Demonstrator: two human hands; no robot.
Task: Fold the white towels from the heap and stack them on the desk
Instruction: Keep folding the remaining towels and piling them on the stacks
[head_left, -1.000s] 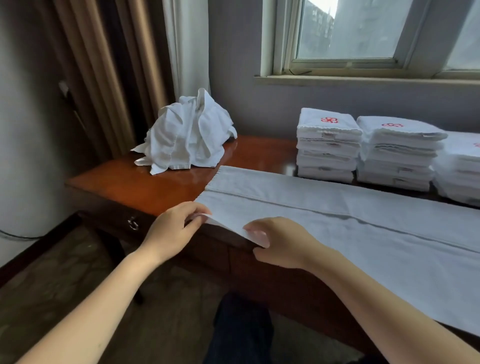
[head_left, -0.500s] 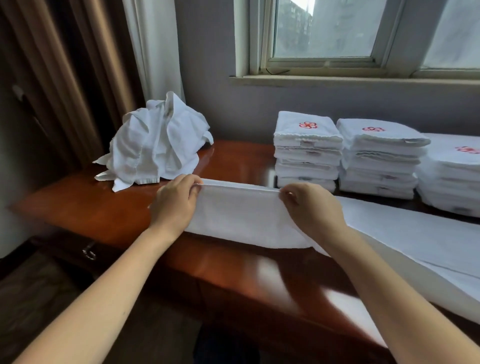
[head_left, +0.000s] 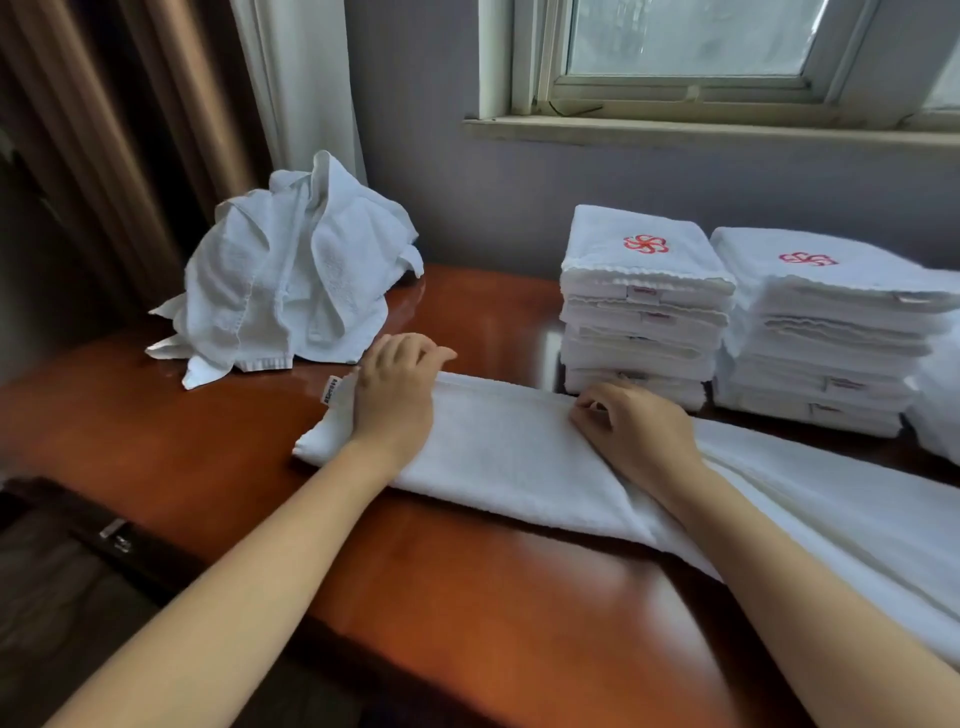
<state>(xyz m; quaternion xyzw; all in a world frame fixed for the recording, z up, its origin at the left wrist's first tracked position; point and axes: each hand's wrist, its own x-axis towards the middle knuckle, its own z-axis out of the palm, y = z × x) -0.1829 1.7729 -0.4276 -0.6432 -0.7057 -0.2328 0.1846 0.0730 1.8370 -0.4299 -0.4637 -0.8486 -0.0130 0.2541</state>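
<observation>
Currently, the desk (head_left: 467, 597) is carrying all of the work: a glossy reddish wooden surface running under the window (head_left: 691, 47), with a curtain (head_left: 130, 156) hanging at the far left. The towel being folded (head_left: 509, 457) is lying lengthwise across the desk as a long band, already doubled along its length, and its right portion is trailing off toward the near right edge of the view. Two finished stacks are standing at the back right against the wall: the left stack (head_left: 641, 306) and the right stack (head_left: 826, 332), each showing several folded towels with a red emblem on top; the edge of a third pile is showing at the far right, too cropped to count. The heap (head_left: 291, 280) is sitting at the back left, crumpled and apparently holding only a few towels, so the task is judged well advanced but not complete. The left hand (head_left: 397, 400) is pressing flat on the left end of the band, fingers extended over its far edge, gripping nothing. The right hand (head_left: 634, 426) is pinching the far edge of the band between thumb and fingertips. A small label (head_left: 330, 391) is protruding at the left end. Remaining, by judgement: cross-folding this towel, stacking it, then clearing the heap.
</observation>
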